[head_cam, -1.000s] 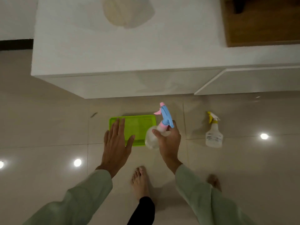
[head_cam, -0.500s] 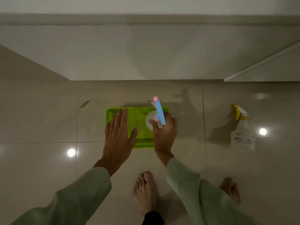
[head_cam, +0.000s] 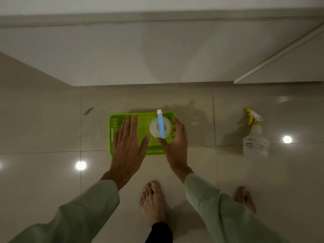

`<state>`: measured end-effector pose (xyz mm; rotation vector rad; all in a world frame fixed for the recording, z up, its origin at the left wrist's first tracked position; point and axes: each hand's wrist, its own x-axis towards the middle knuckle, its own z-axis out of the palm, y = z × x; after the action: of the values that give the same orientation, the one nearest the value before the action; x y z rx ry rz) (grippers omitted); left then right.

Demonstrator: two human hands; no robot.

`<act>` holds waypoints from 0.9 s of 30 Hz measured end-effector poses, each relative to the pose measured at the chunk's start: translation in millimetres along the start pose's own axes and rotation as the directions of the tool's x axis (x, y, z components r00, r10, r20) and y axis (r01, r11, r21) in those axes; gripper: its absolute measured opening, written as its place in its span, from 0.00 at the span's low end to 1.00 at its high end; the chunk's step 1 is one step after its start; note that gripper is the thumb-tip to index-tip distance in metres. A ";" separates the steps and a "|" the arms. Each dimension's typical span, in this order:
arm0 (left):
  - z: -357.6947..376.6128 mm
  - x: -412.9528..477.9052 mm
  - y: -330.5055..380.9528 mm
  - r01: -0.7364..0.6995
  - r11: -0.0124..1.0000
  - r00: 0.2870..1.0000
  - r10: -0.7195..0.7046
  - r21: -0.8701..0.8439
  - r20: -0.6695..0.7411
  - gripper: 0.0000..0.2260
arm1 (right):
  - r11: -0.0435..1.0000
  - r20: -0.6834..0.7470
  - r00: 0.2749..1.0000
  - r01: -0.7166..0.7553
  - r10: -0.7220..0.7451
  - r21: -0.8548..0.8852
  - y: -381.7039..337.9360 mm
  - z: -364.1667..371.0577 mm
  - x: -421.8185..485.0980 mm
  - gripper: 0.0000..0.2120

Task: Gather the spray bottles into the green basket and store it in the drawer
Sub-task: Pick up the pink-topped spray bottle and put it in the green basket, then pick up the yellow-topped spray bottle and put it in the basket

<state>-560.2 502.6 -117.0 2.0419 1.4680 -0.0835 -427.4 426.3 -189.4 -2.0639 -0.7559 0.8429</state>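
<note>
The green basket (head_cam: 114, 130) lies on the tiled floor in front of me. A clear spray bottle with a blue and pink head (head_cam: 160, 128) stands upright in the basket's right end, seen from above. My right hand (head_cam: 176, 142) curves around its right side with fingers apart; the thumb tip touches the bottle's near edge and basket shows between palm and bottle. My left hand (head_cam: 128, 142) hovers flat and spread over the basket's left half. A white spray bottle with a yellow head (head_cam: 255, 137) stands on the floor to the right, apart from the basket.
A white cabinet front (head_cam: 157, 55) runs across the top, just beyond the basket; a drawer panel (head_cam: 289, 64) juts out at the upper right. My bare feet (head_cam: 153, 202) stand close behind the basket. Ceiling lights reflect in the glossy tiles.
My right hand lowered the blue and pink bottle from the air into the basket's right end and loosened around it. My head tilted down and closer to the floor.
</note>
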 end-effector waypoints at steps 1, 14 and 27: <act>-4.5 -5.0 11.1 -0.010 1.000 1.000 0.010 -0.004 -0.008 0.31 | 1.000 -0.001 1.000 0.005 -0.005 0.016 -3.5 -15.6 -3.6 0.39; 53.9 -35.9 223.3 -0.227 0.972 0.972 0.231 -0.063 0.050 0.29 | 0.953 -0.296 0.925 -0.281 0.237 -0.115 58.9 -282.9 11.1 0.30; 211.6 32.3 256.5 -0.249 0.967 0.941 0.231 0.045 0.247 0.31 | 0.785 -0.053 0.783 -0.616 0.620 0.066 203.7 -277.9 107.4 0.25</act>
<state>-261.1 372.0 -187.9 2.1705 1.0750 -0.2804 -104.2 279.1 -253.7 -2.3148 0.0166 1.1127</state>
